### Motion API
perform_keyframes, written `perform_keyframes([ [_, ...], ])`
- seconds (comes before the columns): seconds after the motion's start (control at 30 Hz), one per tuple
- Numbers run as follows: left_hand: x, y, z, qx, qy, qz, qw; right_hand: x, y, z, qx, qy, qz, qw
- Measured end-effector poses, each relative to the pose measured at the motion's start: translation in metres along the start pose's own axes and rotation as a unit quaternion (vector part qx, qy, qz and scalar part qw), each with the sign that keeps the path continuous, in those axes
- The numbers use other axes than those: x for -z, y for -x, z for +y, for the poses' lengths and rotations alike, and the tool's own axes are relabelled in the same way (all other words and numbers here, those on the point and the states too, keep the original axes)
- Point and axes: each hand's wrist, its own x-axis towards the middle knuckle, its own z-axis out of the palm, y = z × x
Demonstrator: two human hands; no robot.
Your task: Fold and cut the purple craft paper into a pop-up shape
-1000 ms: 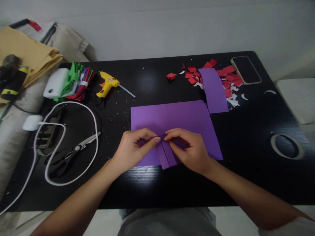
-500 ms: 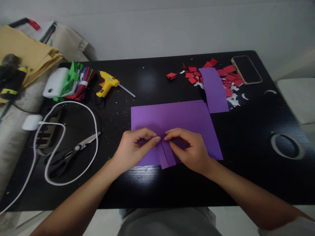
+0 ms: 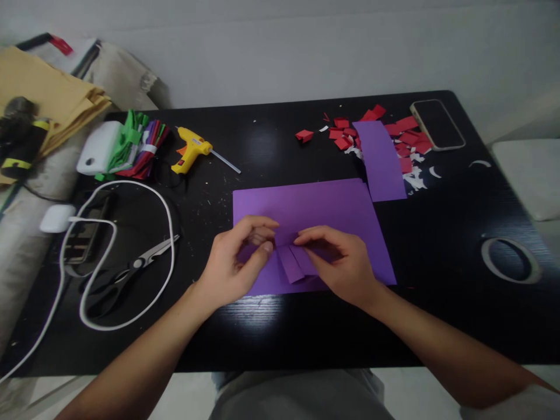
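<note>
**Black surface (image 3: 280, 344) by a pale wall (image 3: 280, 58), with folded purple paper (image 3: 290, 265) set over a wide purple sheet (image 3: 324, 204)**

The folded paper is held near the middle of the sheet's front half, between the two hands, with two panels turned toward the camera and a dark line seen between them. By the right hand (image 3: 339, 259) its right side is pinched between thumb and fingers. The thumb and index finger of the left hand (image 3: 230, 262) are parted at its upper left edge; whether the paper is touched by them cannot be told. The hands themselves are kept apart, and both are held over the sheet.

Beyond the sheet's far right corner, a purple strip (image 3: 382, 160) is laid across red scraps (image 3: 409, 138) and white scraps (image 3: 415, 181). A phone (image 3: 438, 124) is placed just beside them, near the far right corner of the surface. Farther forward on the right, a pale ring (image 3: 535, 265) is seen lying flat.

On the left, a yellow glue gun (image 3: 191, 153) is laid on its side, with a translucent stick (image 3: 226, 161) seated in its rear. Near it, banded coloured bundles (image 3: 135, 143) are rested against a white object (image 3: 100, 149). Scissors (image 3: 139, 262) are partly ringed and crossed by a looped white cable (image 3: 107, 328).
</note>
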Motion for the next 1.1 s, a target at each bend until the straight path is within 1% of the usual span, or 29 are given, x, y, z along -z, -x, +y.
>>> perform_keyframes([
  [0.1,-0.002,0.003,-0.003,-0.039,-0.011,-0.003,0.999,0.000,0.000,0.001,-0.018,-0.028,0.001,0.999],
  [0.17,-0.004,0.004,-0.004,-0.057,-0.031,0.009,0.998,0.000,0.000,0.001,-0.023,-0.037,-0.002,0.999],
  [0.3,-0.007,0.003,-0.004,-0.084,-0.065,0.029,0.994,-0.002,0.000,-0.002,-0.031,-0.048,0.005,0.998],
  [0.4,-0.009,0.003,-0.003,-0.094,-0.093,0.052,0.990,-0.003,0.000,-0.004,-0.049,-0.055,0.017,0.997],
  [0.47,-0.012,0.003,-0.004,-0.078,-0.087,0.065,0.991,-0.003,0.000,-0.005,-0.070,-0.062,0.014,0.996],
  [0.57,-0.015,0.005,-0.005,-0.035,-0.036,0.070,0.996,-0.003,-0.002,-0.003,-0.108,-0.084,0.008,0.991],
  [0.67,-0.018,0.005,-0.006,-0.007,0.003,0.071,0.997,-0.003,-0.003,-0.001,-0.134,-0.095,0.007,0.986],
  [0.77,-0.020,0.004,-0.005,0.012,0.025,0.069,0.997,-0.003,-0.003,-0.001,-0.135,-0.096,0.004,0.986],
  [0.9,-0.020,0.003,-0.005,0.033,0.038,0.041,0.998,-0.004,-0.002,-0.002,-0.127,-0.089,-0.009,0.988],
  [1.0,-0.021,0.003,-0.006,0.032,0.032,0.048,0.998,-0.004,-0.003,-0.002,-0.132,-0.085,-0.012,0.988],
  [1.1,-0.021,0.003,-0.005,0.047,0.041,0.054,0.997,-0.004,-0.003,-0.001,-0.132,-0.096,-0.019,0.986],
])
